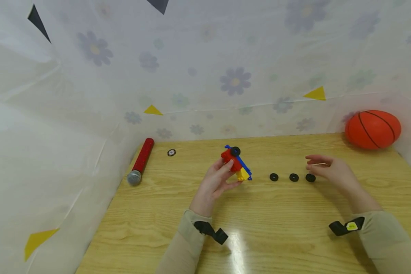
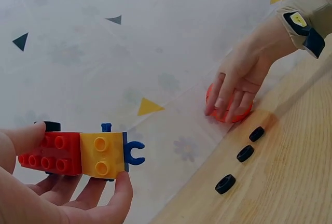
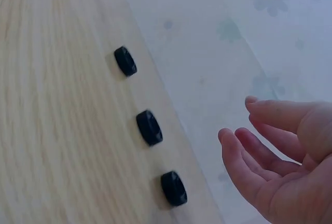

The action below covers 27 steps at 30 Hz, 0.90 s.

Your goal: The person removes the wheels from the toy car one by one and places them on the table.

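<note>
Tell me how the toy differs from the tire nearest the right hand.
The toy is blocky, mainly red, yellow and blue; the tire is round and black. The toy is held in the left hand; the tire lies on the table. The toy is larger than the tire. Shared: a round black shape.

Your head view looks forward and down, the widest and farthest, taking in the surface (image 1: 277,228) and the flowered sheet (image 1: 191,83) beyond. Your left wrist view, from close beside your left hand (image 2: 78,208), faces across to your right hand (image 2: 241,79); your right wrist view looks past the latter, close up. All three share the loose black wheels (image 1: 293,179).
</note>
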### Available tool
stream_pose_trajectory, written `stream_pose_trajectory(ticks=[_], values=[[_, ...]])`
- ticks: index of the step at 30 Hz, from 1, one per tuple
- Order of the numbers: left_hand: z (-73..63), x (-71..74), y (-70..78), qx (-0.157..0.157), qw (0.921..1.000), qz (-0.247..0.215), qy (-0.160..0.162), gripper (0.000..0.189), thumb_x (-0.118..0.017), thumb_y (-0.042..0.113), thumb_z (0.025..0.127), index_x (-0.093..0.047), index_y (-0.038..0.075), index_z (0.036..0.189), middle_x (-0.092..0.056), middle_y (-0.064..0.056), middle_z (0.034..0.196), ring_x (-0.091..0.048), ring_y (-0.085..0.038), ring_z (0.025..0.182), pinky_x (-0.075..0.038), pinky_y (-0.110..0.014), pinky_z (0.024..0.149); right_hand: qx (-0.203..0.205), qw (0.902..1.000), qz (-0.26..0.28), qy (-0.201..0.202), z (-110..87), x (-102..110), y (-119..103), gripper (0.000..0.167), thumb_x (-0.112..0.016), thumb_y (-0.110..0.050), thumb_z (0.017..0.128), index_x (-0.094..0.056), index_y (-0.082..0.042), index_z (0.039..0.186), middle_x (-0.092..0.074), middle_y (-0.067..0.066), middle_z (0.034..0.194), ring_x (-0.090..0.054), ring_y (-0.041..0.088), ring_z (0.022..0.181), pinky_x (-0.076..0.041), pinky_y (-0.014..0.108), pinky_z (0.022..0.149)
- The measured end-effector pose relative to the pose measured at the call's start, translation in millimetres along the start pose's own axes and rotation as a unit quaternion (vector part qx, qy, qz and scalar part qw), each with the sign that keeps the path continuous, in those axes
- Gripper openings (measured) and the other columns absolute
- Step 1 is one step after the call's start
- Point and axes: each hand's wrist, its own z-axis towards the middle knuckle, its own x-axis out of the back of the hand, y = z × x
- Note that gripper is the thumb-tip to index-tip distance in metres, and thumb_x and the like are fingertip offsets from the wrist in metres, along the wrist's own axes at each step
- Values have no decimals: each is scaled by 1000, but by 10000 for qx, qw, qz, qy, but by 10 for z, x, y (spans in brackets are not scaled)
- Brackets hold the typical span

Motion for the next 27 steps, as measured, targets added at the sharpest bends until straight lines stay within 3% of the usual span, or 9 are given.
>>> stream_pose_trajectory(ticks=[2,5,9,15,22,27], values=[[4,1,-1,32,10000,-3,-28,47,-54,20,103,-43,14,148,-50,-15,148,-56,-26,126,-40,-66,105,86,9999,117,-79,3,-20,-108,57,-68,-36,94,-53,-5,140,-65,-30,100,-65,-9,89,-48,9,75],[12,7,-4,70,10000,35,-25,47,-54,21,103,-44,15,148,-51,-14,147,-57,-23,118,-43,-63,103,277,9982,468,-248,11,-80,-272,56,-67,-33,95,-52,-4,141,-61,-35,101,-67,-7,91,-49,8,78],[21,11,-4,148,9999,61,1,46,-53,24,103,-45,14,147,-51,-14,146,-55,-22,111,-45,-57,98,569,9938,906,-294,17,-177,-460,51,-67,-25,96,-52,-1,139,-60,-33,106,-67,-6,92,-50,8,81],[24,5,2,221,9997,-83,37,48,-54,25,103,-45,10,148,-49,-16,147,-52,-31,125,-34,-69,107,795,9907,1072,-258,28,-292,-693,47,-66,-25,96,-55,-2,136,-62,-30,108,-67,-6,95,-51,10,83],[22,3,-2,244,9997,-56,-36,47,-51,25,104,-44,5,147,-48,-18,147,-51,-31,122,-35,-71,105,943,9862,1313,-356,7,-474,-924,46,-68,-23,95,-56,1,134,-65,-24,110,-68,-2,97,-54,15,85],[12,-24,0,342,9991,-82,-235,49,-51,24,104,-42,4,148,-45,-19,150,-46,-36,132,-34,-72,104,1021,9849,1340,-411,-11,-579,-1061,46,-69,-24,94,-58,-1,133,-66,-21,110,-69,0,99,-55,17,85]])
